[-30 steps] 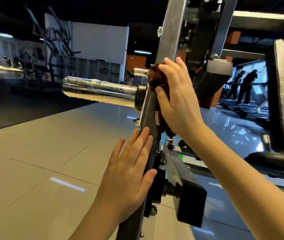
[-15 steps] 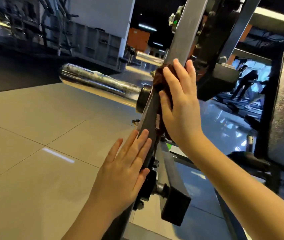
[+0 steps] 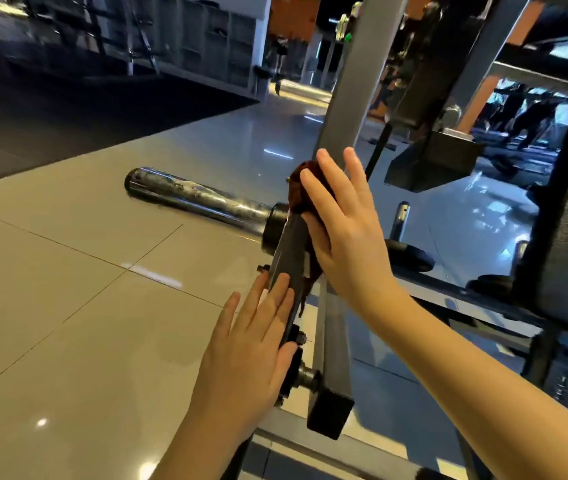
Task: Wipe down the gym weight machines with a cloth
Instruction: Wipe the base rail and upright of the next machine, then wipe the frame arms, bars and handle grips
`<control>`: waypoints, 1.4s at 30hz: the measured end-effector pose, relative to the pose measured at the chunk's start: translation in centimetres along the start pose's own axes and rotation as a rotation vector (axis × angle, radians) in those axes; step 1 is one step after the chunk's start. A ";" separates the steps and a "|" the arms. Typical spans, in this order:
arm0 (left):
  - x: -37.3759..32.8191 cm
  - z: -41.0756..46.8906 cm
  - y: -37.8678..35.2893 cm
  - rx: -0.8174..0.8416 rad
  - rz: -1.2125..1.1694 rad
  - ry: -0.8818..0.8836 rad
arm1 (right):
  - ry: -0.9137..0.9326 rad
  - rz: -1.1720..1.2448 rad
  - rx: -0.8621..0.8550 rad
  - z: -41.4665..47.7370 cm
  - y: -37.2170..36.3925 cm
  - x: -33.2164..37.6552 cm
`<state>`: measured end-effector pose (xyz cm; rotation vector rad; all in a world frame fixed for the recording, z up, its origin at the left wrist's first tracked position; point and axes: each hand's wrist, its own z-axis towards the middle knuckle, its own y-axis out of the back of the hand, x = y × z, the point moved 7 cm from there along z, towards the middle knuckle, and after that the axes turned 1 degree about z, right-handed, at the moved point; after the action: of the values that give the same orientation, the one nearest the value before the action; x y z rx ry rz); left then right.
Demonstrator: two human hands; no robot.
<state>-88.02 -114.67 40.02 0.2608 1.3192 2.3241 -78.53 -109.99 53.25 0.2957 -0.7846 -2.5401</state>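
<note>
The right hand (image 3: 348,237) has flattened, straight fingers (image 3: 336,178) pressing the dark red cloth (image 3: 298,192) against the lever arm (image 3: 291,251) beside the chrome peg (image 3: 199,199), open left hand (image 3: 251,344) bracing below; mid-wipe, the next stroke probably needs to run downward.

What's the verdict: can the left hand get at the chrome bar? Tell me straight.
Probably yes. The left hand lies flat on the lever just below the bar, on the side where it sticks out, with nothing between. The right hand presses the cloth on the far side.

Glossy beige floor tiles (image 3: 85,306) meet a dark mat (image 3: 68,116), cubby shelves (image 3: 213,36) and orange wall (image 3: 293,12) beyond.
</note>
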 end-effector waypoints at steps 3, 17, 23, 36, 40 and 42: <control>-0.3 0.2 0.5 0.021 -0.007 0.030 | 0.027 -0.027 0.056 -1.1 -0.4 0.6; -0.3 4.7 3.4 0.092 -0.035 0.106 | 0.257 -0.188 0.263 2.6 1.0 -1.0; -0.2 7.3 5.1 0.074 -0.073 0.111 | 0.214 -0.205 0.141 7.2 3.2 -3.1; -0.2 9.6 5.8 0.068 -0.155 0.121 | 0.266 -0.252 0.204 9.7 3.6 -4.3; -0.1 9.8 6.0 0.065 -0.178 0.068 | 0.061 -0.178 0.140 10.0 3.6 -4.2; 0.1 10.0 6.3 0.068 -0.184 0.039 | 0.088 -0.177 0.208 9.1 3.3 -3.9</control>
<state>-86.19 -109.74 50.57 0.1112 1.3816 2.1441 -76.93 -106.09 62.82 0.5633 -1.0307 -2.5894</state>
